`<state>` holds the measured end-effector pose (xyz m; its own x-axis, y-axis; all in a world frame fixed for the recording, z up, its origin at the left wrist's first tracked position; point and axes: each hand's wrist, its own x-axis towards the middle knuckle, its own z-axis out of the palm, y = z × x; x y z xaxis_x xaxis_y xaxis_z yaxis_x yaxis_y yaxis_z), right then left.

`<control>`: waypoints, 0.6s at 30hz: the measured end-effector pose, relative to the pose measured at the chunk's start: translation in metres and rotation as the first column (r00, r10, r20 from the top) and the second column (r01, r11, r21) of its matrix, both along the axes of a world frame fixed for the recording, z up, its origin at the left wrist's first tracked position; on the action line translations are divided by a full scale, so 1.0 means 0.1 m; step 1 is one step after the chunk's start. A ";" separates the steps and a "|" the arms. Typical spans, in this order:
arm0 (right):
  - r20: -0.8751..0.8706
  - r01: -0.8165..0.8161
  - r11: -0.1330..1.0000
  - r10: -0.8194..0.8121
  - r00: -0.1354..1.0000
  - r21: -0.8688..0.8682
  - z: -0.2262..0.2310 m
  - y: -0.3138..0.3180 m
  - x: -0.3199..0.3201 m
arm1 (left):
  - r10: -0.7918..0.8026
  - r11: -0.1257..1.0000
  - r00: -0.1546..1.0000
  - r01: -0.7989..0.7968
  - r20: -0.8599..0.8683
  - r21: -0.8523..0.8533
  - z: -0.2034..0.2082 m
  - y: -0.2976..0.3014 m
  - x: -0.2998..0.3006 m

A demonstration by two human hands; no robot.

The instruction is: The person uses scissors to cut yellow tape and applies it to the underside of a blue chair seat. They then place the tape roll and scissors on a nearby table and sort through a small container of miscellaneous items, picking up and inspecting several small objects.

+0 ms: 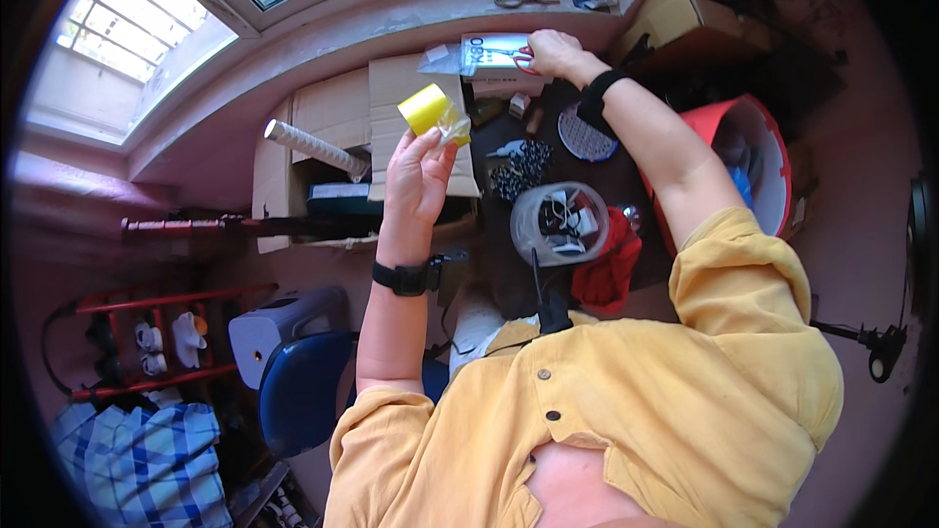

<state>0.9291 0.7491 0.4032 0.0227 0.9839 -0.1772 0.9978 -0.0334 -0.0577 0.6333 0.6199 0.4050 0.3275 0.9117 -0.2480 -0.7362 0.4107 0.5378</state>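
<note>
My left hand [419, 171] is raised in front of the open cardboard box [328, 103], its fingertips pinching a bright yellow roll [424, 110] that looks like tape. Crumpled clear plastic [453, 123] hangs off the roll's right side. Farther away and to the right, my right hand [556, 53] is closed on the red handles of a pair of scissors [525, 60]. The blades point left across a white and blue package [494, 49]. A clear plastic bag [440, 60] sits just left of that package.
On the dark table, a clear tub [521, 227] holds cables and small items, beside a red cloth [608, 269], a patterned black-and-white bundle [520, 168] and a round woven-looking disc [585, 133]. A red bin [758, 127] stands right. A white tube [315, 147] leans from the cardboard box.
</note>
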 end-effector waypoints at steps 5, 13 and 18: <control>-0.087 0.099 0.993 -0.093 0.992 0.066 -0.42 0.31 -0.02 | -0.035 0.997 0.999 0.036 0.005 -0.063 -0.18 0.33 -0.07; 0.163 -0.497 0.820 0.470 0.868 0.283 -0.58 0.07 -0.35 | -0.082 0.986 0.994 0.092 0.073 -0.137 -0.38 0.64 -0.05; 0.051 -0.568 0.786 0.575 0.817 0.243 -0.58 0.16 -0.66 | -0.094 0.987 0.992 0.104 0.089 -0.120 -0.44 0.73 -0.06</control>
